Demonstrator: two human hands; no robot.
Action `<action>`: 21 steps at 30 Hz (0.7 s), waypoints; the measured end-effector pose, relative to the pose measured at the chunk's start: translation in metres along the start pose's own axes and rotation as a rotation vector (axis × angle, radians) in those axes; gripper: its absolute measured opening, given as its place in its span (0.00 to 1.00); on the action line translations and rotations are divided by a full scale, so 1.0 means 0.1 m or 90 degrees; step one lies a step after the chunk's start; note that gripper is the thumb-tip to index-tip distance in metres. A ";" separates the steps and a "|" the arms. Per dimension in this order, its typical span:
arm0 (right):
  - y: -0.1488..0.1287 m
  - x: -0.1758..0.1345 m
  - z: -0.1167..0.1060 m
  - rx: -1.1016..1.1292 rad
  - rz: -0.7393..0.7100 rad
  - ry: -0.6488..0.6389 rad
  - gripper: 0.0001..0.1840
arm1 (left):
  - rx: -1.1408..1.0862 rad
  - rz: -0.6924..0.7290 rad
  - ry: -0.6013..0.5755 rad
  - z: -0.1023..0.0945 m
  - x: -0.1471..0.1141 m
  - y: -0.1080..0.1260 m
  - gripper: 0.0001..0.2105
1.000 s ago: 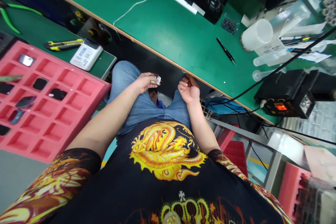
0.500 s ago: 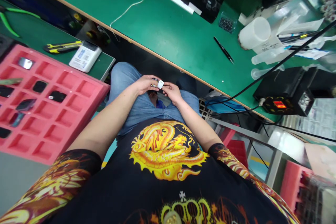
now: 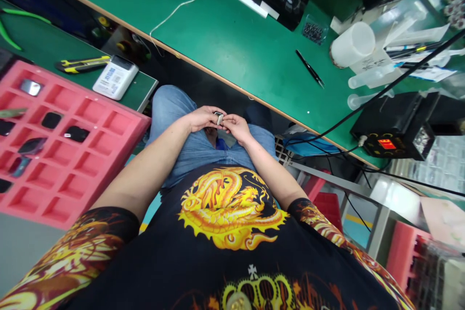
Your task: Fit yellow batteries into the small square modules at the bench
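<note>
Fingers [image 3: 230, 120] gripping pale part [image 3: 220, 119], partly hidden

A small piece [image 3: 220, 119], with a pale, off-white part and a dark part edged in bright silver, is held up over the lap [image 3: 198, 147], pinched in the fingers of the left hand [image 3: 202, 119] and met at its right side by the fingertips of the right hand [image 3: 238, 127]. The pale part shows as a narrow, slightly tilted strip, with the silver-edged part just above and touching it; whether the two are joined cannot be told, as fingers cover much of both.
</note>
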State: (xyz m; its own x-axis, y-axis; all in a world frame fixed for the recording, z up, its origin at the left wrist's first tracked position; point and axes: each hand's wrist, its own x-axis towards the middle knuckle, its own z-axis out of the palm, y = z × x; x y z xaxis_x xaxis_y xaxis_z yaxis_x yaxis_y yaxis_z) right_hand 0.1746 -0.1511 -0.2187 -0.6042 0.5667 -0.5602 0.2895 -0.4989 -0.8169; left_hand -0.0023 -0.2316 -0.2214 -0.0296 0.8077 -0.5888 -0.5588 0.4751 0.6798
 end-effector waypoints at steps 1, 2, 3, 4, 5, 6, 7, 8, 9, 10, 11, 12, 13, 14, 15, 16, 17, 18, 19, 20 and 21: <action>-0.01 0.01 0.01 -0.001 0.003 0.000 0.11 | 0.001 0.002 0.004 -0.02 0.01 0.01 0.25; -0.02 0.03 0.02 0.000 0.005 0.002 0.11 | 0.004 0.003 0.006 -0.03 0.02 0.02 0.25; -0.03 0.05 0.04 -0.001 0.006 0.008 0.11 | 0.012 0.004 0.005 -0.03 0.02 0.03 0.25; -0.04 0.05 0.06 -0.006 0.006 0.020 0.10 | 0.025 0.002 0.000 -0.02 0.01 0.05 0.25; -0.04 0.03 0.07 -0.016 0.008 0.038 0.08 | 0.042 -0.002 -0.008 0.00 -0.02 0.06 0.25; -0.03 -0.01 0.08 -0.030 0.014 0.057 0.07 | 0.066 -0.005 -0.019 0.05 -0.07 0.06 0.26; -0.01 -0.06 0.10 -0.048 0.016 0.074 0.05 | 0.090 -0.012 -0.029 0.09 -0.14 0.04 0.26; 0.01 -0.10 0.12 -0.066 0.028 0.079 0.05 | 0.118 -0.015 -0.033 0.12 -0.21 0.02 0.27; 0.04 -0.13 0.14 -0.083 0.027 0.061 0.06 | 0.155 -0.023 -0.022 0.12 -0.26 0.00 0.28; 0.06 -0.13 0.15 -0.109 0.029 0.026 0.07 | 0.202 -0.039 -0.012 0.08 -0.29 -0.01 0.29; 0.07 -0.10 0.16 -0.134 0.025 -0.009 0.07 | 0.246 -0.046 0.007 0.02 -0.28 -0.01 0.30; 0.07 -0.05 0.16 -0.150 0.011 -0.039 0.08 | 0.287 -0.057 0.017 -0.04 -0.24 0.00 0.29; 0.06 0.00 0.14 -0.166 0.001 -0.063 0.08 | 0.317 -0.067 0.025 -0.10 -0.17 0.01 0.26; 0.05 0.05 0.12 -0.181 -0.005 -0.059 0.08 | 0.346 -0.070 0.030 -0.14 -0.10 0.02 0.24; 0.04 0.08 0.11 -0.208 -0.014 -0.066 0.10 | 0.376 -0.063 0.039 -0.16 -0.05 0.02 0.21; 0.03 0.10 0.10 -0.244 -0.020 -0.069 0.13 | 0.413 -0.061 0.042 -0.16 -0.01 0.01 0.18; 0.02 0.11 0.11 -0.281 -0.022 -0.072 0.16 | 0.454 -0.060 0.040 -0.16 0.01 -0.01 0.18; 0.02 0.11 0.13 -0.320 -0.022 -0.075 0.19 | 0.491 -0.062 0.037 -0.15 0.01 -0.03 0.18; 0.02 0.12 0.16 -0.354 -0.022 -0.080 0.20 | 0.522 -0.061 0.035 -0.15 0.02 -0.06 0.18; 0.03 0.13 0.18 -0.382 -0.020 -0.084 0.21 | 0.544 -0.061 0.034 -0.16 0.02 -0.08 0.17; 0.05 0.16 0.21 -0.400 -0.020 -0.088 0.21 | 0.554 -0.059 0.037 -0.17 0.03 -0.10 0.16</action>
State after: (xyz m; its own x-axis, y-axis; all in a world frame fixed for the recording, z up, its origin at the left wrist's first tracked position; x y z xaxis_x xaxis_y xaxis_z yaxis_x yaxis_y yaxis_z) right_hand 0.1511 -0.1582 -0.2285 -0.6974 0.4648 -0.5456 0.6242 0.0198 -0.7810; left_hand -0.0108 -0.2395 -0.2369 -0.0703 0.7450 -0.6634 0.2688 0.6546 0.7066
